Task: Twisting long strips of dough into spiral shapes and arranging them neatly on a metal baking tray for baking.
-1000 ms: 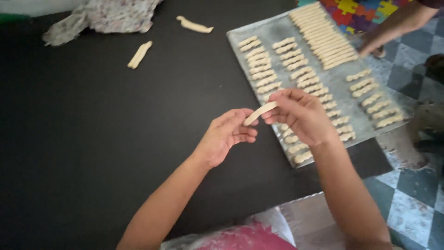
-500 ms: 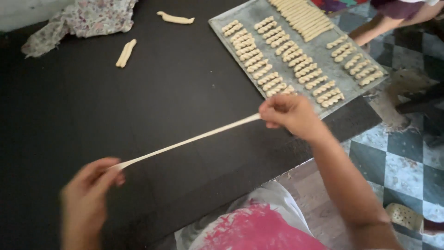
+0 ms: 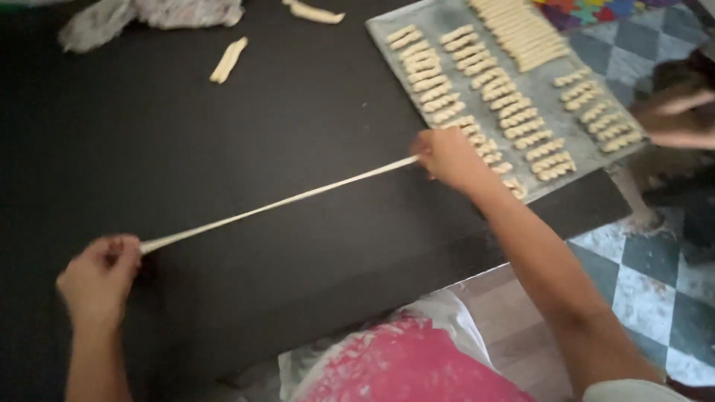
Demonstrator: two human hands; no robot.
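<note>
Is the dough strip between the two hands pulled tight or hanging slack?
Pulled tight. The dough strip runs in a straight thin line from the left hand to the right hand, above the black table, with no sag.

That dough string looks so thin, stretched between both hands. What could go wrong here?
The dough strand is pulled long and thin between the left hand and right hand, so it might snap or sag onto the black table. The right hand sits at the edge of the tray, so it could knock the twisted pieces already lined up there.
</note>
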